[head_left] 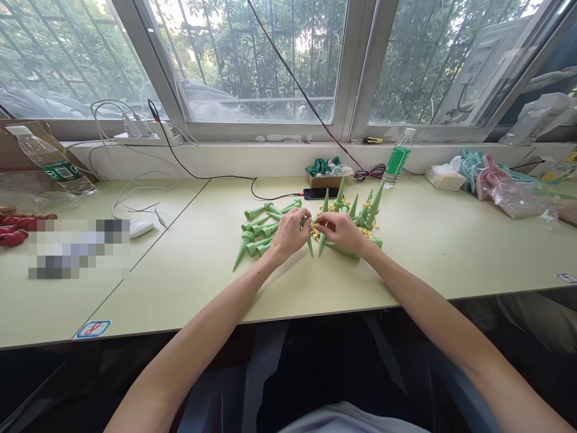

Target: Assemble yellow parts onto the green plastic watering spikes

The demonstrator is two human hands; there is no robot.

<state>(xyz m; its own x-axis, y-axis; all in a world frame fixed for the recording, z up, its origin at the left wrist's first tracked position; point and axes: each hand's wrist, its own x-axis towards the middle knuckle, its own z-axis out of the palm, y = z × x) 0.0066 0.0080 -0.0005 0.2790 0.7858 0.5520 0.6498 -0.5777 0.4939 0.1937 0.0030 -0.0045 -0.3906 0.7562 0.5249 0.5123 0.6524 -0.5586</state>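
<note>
My left hand [292, 231] is closed around a green plastic plant-watering spike [310, 245], its tip pointing down toward the table. Close beside it, my right hand [340, 231] is pinched, with a small yellow plastic piece [315, 227] at its fingertips. Another green spike [321, 245] points down just under the right fingers; whether that hand touches it I cannot tell. Left of my hands lies a loose pile of green spikes [255, 230]. Behind and right of my right hand, several spikes [373, 204] stand point up among yellow pieces [366, 231].
A black phone [321, 193] on a cable lies behind the spikes, before a small cardboard box [325, 180]. A water bottle [399, 157] stands at the back right, near a tissue pack [446, 175]. A white mouse [140, 229] and cables lie left.
</note>
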